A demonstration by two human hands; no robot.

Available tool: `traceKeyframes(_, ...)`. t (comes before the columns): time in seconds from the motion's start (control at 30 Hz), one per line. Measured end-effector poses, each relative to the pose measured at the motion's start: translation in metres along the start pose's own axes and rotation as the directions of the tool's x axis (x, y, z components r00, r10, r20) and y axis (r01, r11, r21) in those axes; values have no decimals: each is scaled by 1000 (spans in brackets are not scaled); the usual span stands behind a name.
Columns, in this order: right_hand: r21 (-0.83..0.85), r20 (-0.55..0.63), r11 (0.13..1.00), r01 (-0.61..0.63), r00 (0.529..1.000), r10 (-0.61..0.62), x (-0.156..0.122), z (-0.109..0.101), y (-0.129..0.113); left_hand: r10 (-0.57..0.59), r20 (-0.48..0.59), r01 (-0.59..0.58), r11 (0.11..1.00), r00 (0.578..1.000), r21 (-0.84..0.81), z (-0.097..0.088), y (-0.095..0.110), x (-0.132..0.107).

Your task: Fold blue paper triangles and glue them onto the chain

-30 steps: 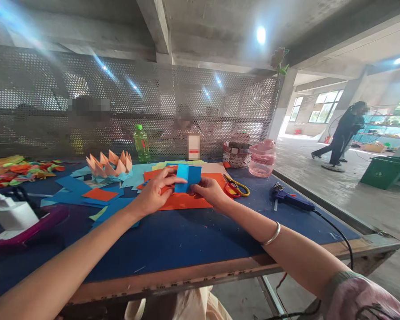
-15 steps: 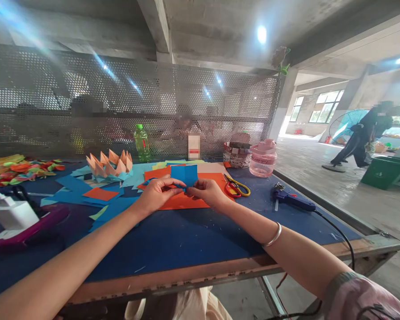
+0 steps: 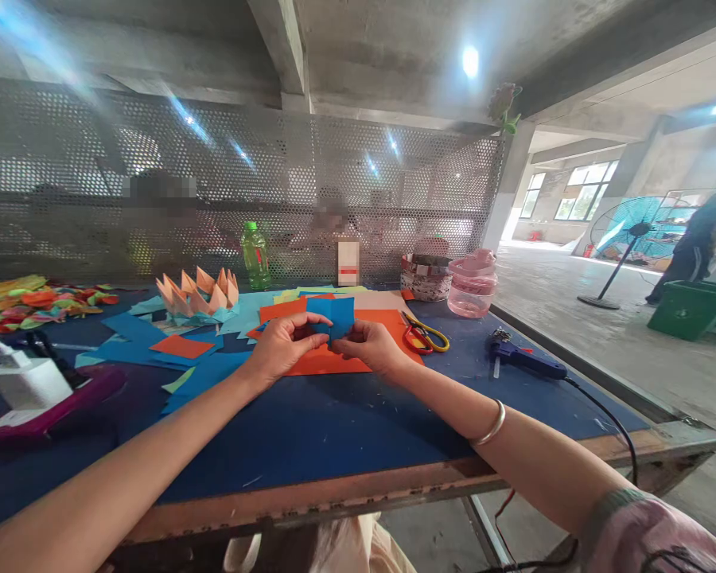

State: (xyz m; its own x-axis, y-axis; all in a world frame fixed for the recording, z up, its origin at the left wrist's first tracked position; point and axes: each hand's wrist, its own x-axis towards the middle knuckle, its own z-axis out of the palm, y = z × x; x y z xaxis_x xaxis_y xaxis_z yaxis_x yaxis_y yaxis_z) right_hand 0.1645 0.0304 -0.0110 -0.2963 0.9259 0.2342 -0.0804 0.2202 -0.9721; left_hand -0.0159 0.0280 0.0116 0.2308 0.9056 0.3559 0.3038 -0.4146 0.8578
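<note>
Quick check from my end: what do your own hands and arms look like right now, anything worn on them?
Your left hand and right hand are bare, with no gloves. A thin silver-coloured bangle circles the right forearm, and the right sleeve is pinkish with dark markings. The left forearm shows no bangle; its sleeve is out of view.

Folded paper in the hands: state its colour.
The folded paper is plain bright blue, best seen in the head view.

head-worn view, facing forward, down, near hands (image 3: 286, 344)
</note>
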Motion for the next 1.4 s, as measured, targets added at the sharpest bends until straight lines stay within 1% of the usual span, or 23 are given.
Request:
traceKeyframes(0.23, 1, 10, 1000, 14, 1000, -14, 0, 1, 1, -20, -18, 18, 997, 1000, -78, 4, 5, -1)
traceKeyframes(0.37, -6, 12, 1000, 20, 1000, -20, 1, 1, 2, -24, -12, 23, 995, 1000, -96, 5, 4, -1)
traceKeyframes(0.67, 3, 36, 1000, 19, 999, -19, 1, 1, 2, 1, -15, -4, 983, 1000, -183, 5, 2, 0)
traceKeyframes(0.87, -5, 41, 1000, 17, 999, -17, -1, 0, 2, 9, -4, -9, 979, 1000, -205, 7, 2, -1)
traceKeyframes(1.13, -39, 45, 997, 64, 997, -62, -1, 0, 1, 27, -11, -28, 971, 1000, -238, 9, 4, -4)
traceKeyframes(1.23, -53, 36, 995, 87, 996, -85, 1, 1, 1, 2, -57, -18, 959, 998, -283, 10, 5, -4)
traceKeyframes(1.3, -65, 24, 993, 101, 995, -100, 1, 1, 1, -39, -79, 10, 941, 996, -339, 10, 5, -3)
traceKeyframes(1.4, -105, -3, 985, 135, 991, -137, 2, 1, 3, -148, -33, 121, 900, 988, -420, 9, 2, -1)
